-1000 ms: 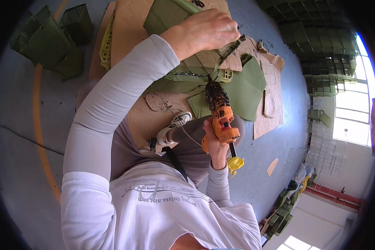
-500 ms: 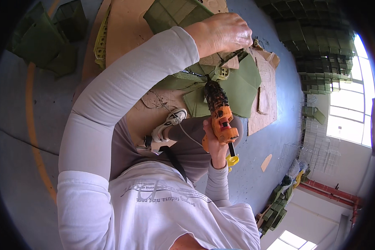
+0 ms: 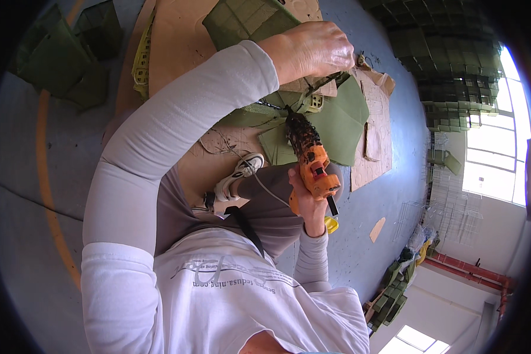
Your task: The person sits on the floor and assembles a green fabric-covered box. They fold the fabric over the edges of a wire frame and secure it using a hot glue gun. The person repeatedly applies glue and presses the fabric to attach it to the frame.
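**Glue gun secured; left-hand hold unconfirmed**

We find the right hand clamped on the orange handle, with the gun slanting upward before the right knee. We judge it rigid and moderately light; the handle is the proper hold, as the black-crusted nozzle is probably hot and sticky.

Beyond it, the nozzle tip sits at the near edge of a green panel. The left hand is curled above the panel's right side; its fingertips are hidden, so we cannot tell whether it grips. We expect the panel to be light and flexible, best held by clean edges. Cardboard lies underneath; stacked green boxes stand farther off.
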The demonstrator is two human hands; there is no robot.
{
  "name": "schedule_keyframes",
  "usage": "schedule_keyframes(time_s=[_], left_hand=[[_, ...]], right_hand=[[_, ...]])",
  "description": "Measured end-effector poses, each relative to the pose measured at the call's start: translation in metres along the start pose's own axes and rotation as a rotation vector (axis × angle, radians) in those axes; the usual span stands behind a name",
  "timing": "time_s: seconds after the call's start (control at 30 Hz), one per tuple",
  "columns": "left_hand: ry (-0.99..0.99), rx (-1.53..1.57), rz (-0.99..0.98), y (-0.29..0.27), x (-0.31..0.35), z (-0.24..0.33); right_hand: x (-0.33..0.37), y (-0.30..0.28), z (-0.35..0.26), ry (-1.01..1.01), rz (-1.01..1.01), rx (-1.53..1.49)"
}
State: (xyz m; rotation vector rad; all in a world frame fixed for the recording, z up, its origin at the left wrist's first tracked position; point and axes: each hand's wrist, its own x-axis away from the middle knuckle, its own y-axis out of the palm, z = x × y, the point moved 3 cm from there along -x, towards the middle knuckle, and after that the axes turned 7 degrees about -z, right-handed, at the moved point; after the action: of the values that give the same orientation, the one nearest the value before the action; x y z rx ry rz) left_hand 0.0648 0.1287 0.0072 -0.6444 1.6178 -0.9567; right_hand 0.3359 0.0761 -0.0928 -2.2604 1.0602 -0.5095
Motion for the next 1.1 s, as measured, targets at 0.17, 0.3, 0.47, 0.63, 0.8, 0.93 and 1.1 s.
schedule_keyframes(time_s=[0.17, 0.3, 0.47, 0.63, 0.8, 0.93, 1.1], left_hand=[[-0.036, -0.011, -0.109, -0.004, -0.005, 0.001], [-0.021, -0.018, -0.034, -0.002, -0.003, 0.001], [-0.003, -0.015, 0.06, -0.003, 0.001, -0.001], [-0.026, -0.032, -0.059, -0.005, -0.004, 0.001], [-0.059, -0.035, -0.083, -0.008, -0.004, 0.0], [-0.043, -0.035, -0.003, -0.005, -0.001, -0.002], [-0.055, -0.045, -0.036, -0.004, -0.003, -0.001]], right_hand=[[0.0, -0.006, 0.003, -0.051, 0.002, -0.047], [-0.002, -0.007, 0.0, -0.084, 0.027, -0.033], [-0.006, -0.007, -0.004, -0.078, 0.076, -0.098], [-0.008, -0.012, 0.008, -0.077, 0.095, 0.063], [-0.011, -0.013, 0.006, -0.304, 0.137, 0.33], [-0.01, -0.009, -0.007, -0.381, 0.21, 0.539], [-0.009, -0.001, -0.01, -0.18, 0.212, 0.157]])
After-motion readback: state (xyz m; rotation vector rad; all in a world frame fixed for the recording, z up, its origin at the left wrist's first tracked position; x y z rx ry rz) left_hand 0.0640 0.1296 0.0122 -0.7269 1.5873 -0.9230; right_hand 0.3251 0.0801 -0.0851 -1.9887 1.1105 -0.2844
